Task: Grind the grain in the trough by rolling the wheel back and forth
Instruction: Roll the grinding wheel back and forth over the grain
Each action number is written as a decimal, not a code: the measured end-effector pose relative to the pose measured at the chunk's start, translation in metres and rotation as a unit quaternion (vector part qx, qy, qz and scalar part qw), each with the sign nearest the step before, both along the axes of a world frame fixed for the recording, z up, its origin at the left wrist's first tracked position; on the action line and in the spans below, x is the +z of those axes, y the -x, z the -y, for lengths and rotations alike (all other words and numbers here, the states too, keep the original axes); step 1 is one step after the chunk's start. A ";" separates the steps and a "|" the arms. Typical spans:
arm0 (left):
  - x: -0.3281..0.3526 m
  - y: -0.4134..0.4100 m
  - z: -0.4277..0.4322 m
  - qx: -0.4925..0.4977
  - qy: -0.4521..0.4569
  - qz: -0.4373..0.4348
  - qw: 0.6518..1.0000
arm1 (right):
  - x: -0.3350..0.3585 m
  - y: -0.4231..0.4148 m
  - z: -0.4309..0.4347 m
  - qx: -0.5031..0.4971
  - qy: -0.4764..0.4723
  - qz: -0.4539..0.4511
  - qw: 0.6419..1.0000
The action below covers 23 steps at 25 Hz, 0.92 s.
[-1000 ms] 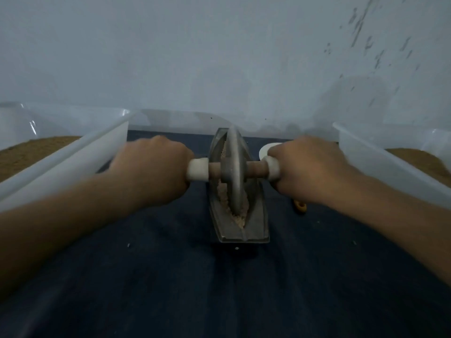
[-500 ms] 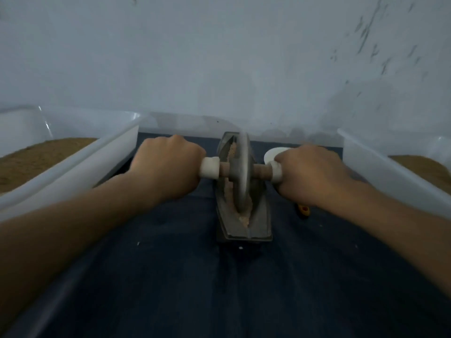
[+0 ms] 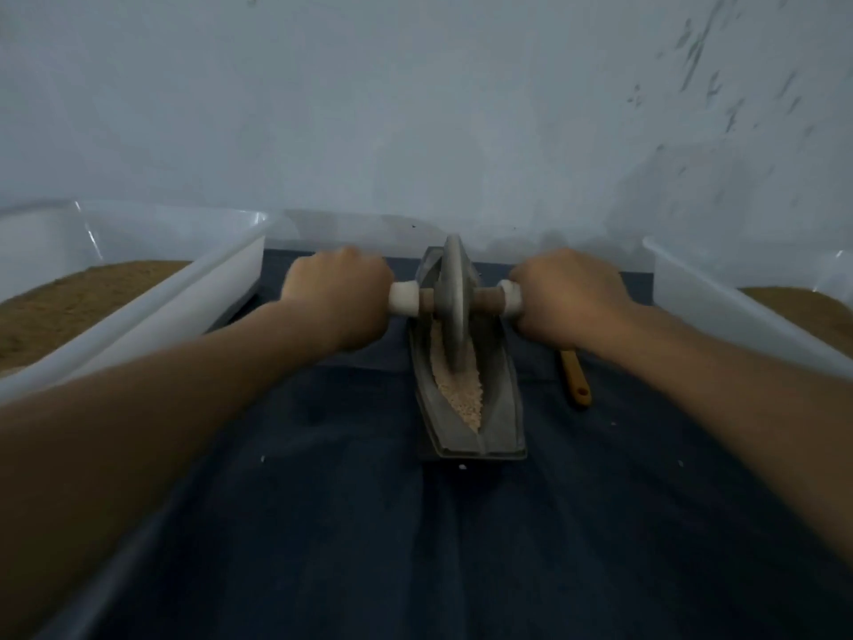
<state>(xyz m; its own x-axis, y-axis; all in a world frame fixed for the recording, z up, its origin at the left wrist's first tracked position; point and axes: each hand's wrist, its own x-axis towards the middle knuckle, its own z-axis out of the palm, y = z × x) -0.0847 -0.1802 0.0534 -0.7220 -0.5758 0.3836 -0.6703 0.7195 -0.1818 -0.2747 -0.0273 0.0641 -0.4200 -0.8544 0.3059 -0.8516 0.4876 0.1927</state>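
The grey metal disc wheel point(image 3: 454, 293) stands upright in the far half of the grey boat-shaped metal trough point(image 3: 502, 408), which lies lengthwise on the dark blue cloth point(image 3: 415, 538) over the desk. The left hand point(image 3: 337, 300) and the right hand point(image 3: 570, 295) each curl tightly round one end of the wheel's brown wooden axle point(image 3: 484, 297). Pale crushed grain point(image 3: 461, 394) lies in the trough's near channel. The left white plastic tub point(image 3: 221, 288) and the right white plastic tub point(image 3: 720, 311), both holding brown powder, flank the cloth.
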 end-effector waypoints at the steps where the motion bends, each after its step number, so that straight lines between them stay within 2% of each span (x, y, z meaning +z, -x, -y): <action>1: -0.010 -0.017 -0.004 -0.039 0.046 -0.022 0.998 | -0.006 -0.003 -0.018 0.039 0.023 -0.069 0.997; 3: -0.020 -0.045 -0.013 -0.099 0.156 -0.062 0.981 | -0.014 -0.013 -0.048 0.078 0.118 -0.175 0.974; 5: -0.019 -0.041 -0.009 -0.100 0.189 -0.073 0.974 | -0.017 -0.014 -0.045 0.072 0.132 -0.190 0.970; 7: -0.024 -0.017 -0.002 -0.034 0.131 -0.055 0.989 | -0.022 -0.010 -0.021 0.022 0.089 -0.142 0.986; 9: -0.014 0.013 0.005 0.029 0.028 -0.069 0.997 | -0.011 -0.005 0.014 -0.032 0.067 -0.078 0.994; 11: -0.006 0.027 0.013 0.038 -0.041 -0.055 0.997 | 0.005 -0.002 0.032 -0.048 0.053 -0.053 0.996; 13: -0.005 0.009 0.007 0.009 -0.064 -0.021 0.998 | 0.010 -0.006 0.017 -0.010 0.018 -0.051 0.998; 14: -0.009 -0.007 0.004 -0.017 -0.039 -0.019 0.999 | 0.005 -0.009 0.001 0.025 0.028 -0.071 0.997; 15: -0.016 -0.023 0.000 -0.046 0.025 -0.033 0.998 | -0.005 -0.011 -0.018 0.050 0.054 -0.110 0.991; 16: -0.023 -0.036 -0.005 -0.071 0.101 -0.055 0.991 | -0.016 -0.016 -0.035 0.053 0.097 -0.157 0.981; 18: -0.019 -0.038 -0.010 -0.090 0.179 -0.066 0.977 | -0.027 -0.017 -0.047 0.043 0.182 -0.206 0.961; 20: -0.019 -0.018 -0.005 -0.050 0.158 -0.038 0.985 | -0.034 -0.014 -0.031 -0.003 0.163 -0.155 0.974; 23: 0.001 0.027 0.010 0.018 0.030 -0.010 0.999 | -0.014 -0.005 0.017 -0.043 0.084 -0.014 0.995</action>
